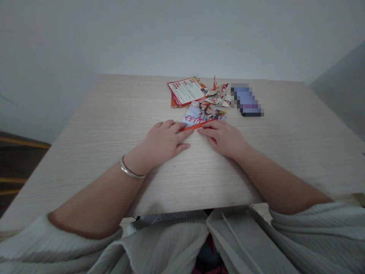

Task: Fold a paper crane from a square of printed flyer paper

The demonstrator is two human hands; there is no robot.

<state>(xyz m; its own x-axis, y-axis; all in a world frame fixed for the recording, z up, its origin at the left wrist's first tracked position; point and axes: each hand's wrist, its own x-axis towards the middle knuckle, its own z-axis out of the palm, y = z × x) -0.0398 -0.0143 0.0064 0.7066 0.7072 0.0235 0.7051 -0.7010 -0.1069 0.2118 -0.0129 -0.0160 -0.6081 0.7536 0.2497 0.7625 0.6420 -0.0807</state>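
Note:
A printed leaflet [196, 111] with a photo of people and a red-orange strip lies flat on the table in front of me. My left hand [168, 140] rests on its lower left edge, fingers stretched out and the thumb apart on the tabletop. On the lower right edge lies my right hand [224, 137], its fingers extended along the strip and pointing toward the left hand. The fingertips of both hands nearly meet at the near edge. Neither hand is wrapped round anything. Small pieces of the leaflet are hidden beneath the fingers.
Behind the leaflet is a stack of printed sheets [186, 91]. Several folded paper shapes [219, 95] stand beside it. A phone [247, 101], blurred out, lies to their right. The pale wood-grain table [114, 114] reaches back to a wall.

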